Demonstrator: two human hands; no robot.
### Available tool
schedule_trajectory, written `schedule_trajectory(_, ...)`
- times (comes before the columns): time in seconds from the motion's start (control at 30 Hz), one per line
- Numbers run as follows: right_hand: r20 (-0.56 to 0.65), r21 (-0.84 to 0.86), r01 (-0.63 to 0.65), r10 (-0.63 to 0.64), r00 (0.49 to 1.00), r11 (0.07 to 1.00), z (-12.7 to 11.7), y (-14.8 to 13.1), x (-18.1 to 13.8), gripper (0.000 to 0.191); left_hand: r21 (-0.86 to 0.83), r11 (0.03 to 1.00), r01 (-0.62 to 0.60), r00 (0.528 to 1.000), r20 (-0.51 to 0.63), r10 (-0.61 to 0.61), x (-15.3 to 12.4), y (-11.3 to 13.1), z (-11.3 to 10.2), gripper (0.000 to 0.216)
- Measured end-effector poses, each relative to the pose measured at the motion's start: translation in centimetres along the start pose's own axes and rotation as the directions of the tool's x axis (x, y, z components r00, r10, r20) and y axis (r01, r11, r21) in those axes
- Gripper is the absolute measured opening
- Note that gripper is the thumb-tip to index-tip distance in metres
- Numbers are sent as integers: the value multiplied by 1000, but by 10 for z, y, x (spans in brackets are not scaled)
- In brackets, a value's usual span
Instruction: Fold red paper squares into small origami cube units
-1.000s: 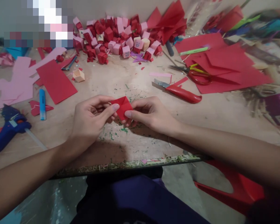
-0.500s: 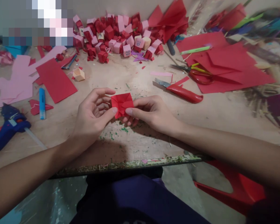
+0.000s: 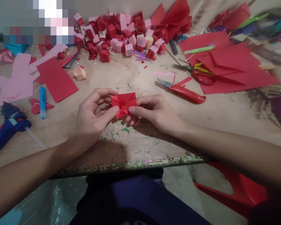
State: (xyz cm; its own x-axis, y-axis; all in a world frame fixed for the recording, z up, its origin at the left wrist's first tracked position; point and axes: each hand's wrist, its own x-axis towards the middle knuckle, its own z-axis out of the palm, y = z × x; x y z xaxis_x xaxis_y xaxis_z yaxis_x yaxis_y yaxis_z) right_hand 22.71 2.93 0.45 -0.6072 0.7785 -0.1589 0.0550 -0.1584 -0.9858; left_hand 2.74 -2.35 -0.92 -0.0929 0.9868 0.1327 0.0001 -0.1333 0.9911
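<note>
A small square of red folded paper (image 3: pixel 124 99) with crossing creases is held up above the table between both hands. My left hand (image 3: pixel 96 111) pinches its left edge, thumb in front and fingers curled behind. On the other side, my right hand (image 3: pixel 152 109) grips the lower right corner between thumb and fingers. The paper's near edge is bent inward between the two thumbs. Its back is hidden from me. Green crumbs (image 3: pixel 125 129) lie on the tabletop beneath.
Folded pink and red paper cubes (image 3: pixel 119 47) are heaped at the back. Right of my hands lie a red-handled cutter (image 3: pixel 187 93), scissors (image 3: pixel 203 76) and red sheets (image 3: pixel 239 62). Leftward are a blue glue gun (image 3: pixel 10 125), a blue marker (image 3: pixel 42 103) and a red paper rectangle (image 3: pixel 57 79).
The red paper is spread a little wider, its right side shifted right with my right hand. Its near edge looks more bent in. My left hand has barely moved.
</note>
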Motion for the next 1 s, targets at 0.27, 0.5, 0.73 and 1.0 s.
schedule_trajectory(0.27, 46, -82, 39, -35, 998, 996, -1, 1, -1, 20, 70, 997, 36, 999, -32, -33, 1, 2, -1, 16)
schedule_trajectory(0.5, -63, -34, 32, -34, 997, 999, 0, 3, -1, 23, 61, 994, 86, 995, -51, -83, 2, 4, 1, 16)
schedule_trajectory(0.73, -118, -60, 82, -89, 989, 995, 1, 5, -2, 31, -29, 988, 151, 988, -34, -151, 1, 6, 2, 16)
schedule_trajectory(1.0, -137, -178, 87, -112, 984, 980, 1, 8, -1, 21, 97, 986, 139, 987, 69, -146, -2, 7, 1, 17)
